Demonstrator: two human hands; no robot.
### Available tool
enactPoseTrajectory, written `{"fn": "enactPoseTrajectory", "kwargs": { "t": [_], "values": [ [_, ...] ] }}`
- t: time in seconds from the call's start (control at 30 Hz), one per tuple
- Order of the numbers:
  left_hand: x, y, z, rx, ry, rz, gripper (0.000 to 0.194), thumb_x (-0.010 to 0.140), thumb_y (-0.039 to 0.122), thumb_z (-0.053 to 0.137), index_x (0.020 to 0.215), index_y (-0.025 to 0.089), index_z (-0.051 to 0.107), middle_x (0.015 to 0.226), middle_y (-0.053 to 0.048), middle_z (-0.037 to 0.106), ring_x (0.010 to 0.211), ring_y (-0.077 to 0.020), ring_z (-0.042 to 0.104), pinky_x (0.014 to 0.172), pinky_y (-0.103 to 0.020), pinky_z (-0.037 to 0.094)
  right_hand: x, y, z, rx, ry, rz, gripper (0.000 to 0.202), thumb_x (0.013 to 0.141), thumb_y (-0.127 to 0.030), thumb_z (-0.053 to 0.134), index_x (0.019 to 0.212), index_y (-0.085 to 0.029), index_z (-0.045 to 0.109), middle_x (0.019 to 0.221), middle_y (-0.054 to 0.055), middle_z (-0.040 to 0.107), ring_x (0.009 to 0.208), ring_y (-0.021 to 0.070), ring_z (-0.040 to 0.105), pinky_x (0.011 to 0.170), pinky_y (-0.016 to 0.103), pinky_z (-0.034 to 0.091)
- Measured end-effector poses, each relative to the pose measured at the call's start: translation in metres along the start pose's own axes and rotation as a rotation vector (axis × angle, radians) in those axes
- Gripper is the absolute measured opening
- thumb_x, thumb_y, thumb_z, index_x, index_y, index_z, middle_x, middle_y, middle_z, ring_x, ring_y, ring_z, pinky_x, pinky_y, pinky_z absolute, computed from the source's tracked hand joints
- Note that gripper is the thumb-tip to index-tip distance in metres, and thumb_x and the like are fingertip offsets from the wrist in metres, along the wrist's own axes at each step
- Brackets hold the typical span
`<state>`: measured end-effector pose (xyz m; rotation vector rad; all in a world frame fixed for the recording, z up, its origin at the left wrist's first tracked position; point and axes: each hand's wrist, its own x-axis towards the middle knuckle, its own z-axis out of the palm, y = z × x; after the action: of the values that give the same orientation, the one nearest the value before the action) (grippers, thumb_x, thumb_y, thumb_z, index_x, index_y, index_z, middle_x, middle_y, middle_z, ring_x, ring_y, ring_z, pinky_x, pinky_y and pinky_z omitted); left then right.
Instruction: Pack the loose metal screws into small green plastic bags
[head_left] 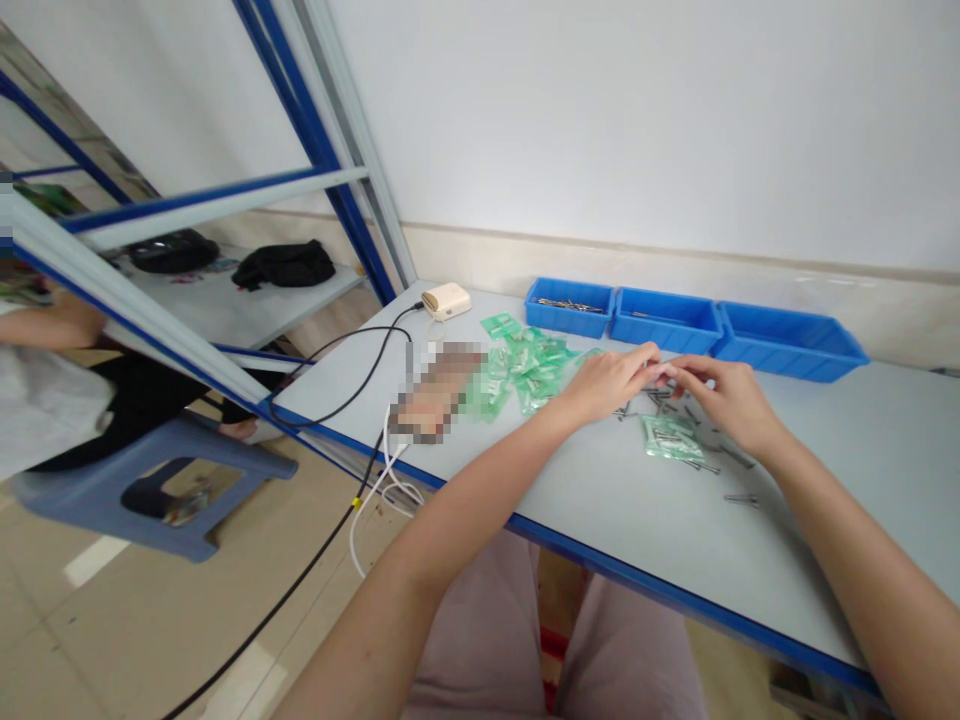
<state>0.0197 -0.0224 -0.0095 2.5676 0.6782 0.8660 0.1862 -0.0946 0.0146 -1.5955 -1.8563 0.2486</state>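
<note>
My left hand (609, 383) and my right hand (731, 402) meet over the table, fingertips pinched close together. Whatever is between the fingers is too small to make out. Just below them lies a small clear-and-green plastic bag (671, 438) with metal screws inside. Loose screws (741, 499) are scattered around that bag and under my hands, some partly hidden by my fingers. To the left of my left hand, a heap of similar green bags (536, 368) is spread on the table.
Three blue bins stand along the wall: a left bin (570, 318) containing long metal pieces, a middle bin (664, 335) and a right bin (791, 355). A blurred-out phone (439, 393), cables and a cream power bank (447, 300) lie left. Another person sits on a blue stool (161, 490).
</note>
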Motion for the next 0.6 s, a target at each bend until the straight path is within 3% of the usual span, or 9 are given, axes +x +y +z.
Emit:
{"fn": "enactPoseTrajectory", "kwargs": {
  "t": [0.13,0.2,0.4,0.6],
  "values": [
    [0.0008,-0.0008,-0.0003,0.013,-0.004,-0.019,0.033,0.097,0.039,0.035,0.091,0.018,0.059,0.081,-0.001,0.064,0.073,-0.0134,0.060,0.062,-0.021,0.036,-0.0001,0.0015,0.0013,0.027,0.016,0.016,0.037,0.080,-0.052,0.054,0.091,-0.019,0.068,0.078,0.004,0.067,0.067,0.0188,0.061,0.063,0.029,0.043],
    [0.0009,-0.0003,-0.0016,0.014,-0.014,-0.036,0.034,0.097,0.038,0.034,0.088,0.018,0.059,0.080,-0.001,0.064,0.072,-0.0133,0.060,0.062,-0.021,0.036,0.0001,0.0014,0.0017,0.017,0.048,0.026,0.037,0.078,-0.053,0.055,0.089,-0.019,0.068,0.074,0.003,0.067,0.065,0.0185,0.061,0.064,0.029,0.042],
    [-0.0012,0.0041,-0.0051,-0.025,-0.048,-0.019,0.034,0.096,0.045,0.033,0.106,0.018,0.051,0.081,0.000,0.064,0.072,-0.0133,0.060,0.063,-0.021,0.038,0.0008,0.0005,0.0002,-0.003,0.060,0.017,0.042,0.082,-0.054,0.047,0.082,-0.018,0.068,0.063,0.003,0.064,0.054,0.0163,0.056,0.058,0.028,0.040],
    [0.0001,0.0048,-0.0035,0.016,-0.051,-0.042,0.031,0.098,0.034,0.032,0.097,0.018,0.059,0.076,0.000,0.064,0.068,-0.0122,0.059,0.065,-0.021,0.039,0.0005,0.0050,0.0031,-0.005,0.060,-0.006,0.034,0.080,-0.049,0.054,0.091,-0.020,0.067,0.079,0.004,0.068,0.066,0.0179,0.061,0.062,0.028,0.042]
  ]
}}
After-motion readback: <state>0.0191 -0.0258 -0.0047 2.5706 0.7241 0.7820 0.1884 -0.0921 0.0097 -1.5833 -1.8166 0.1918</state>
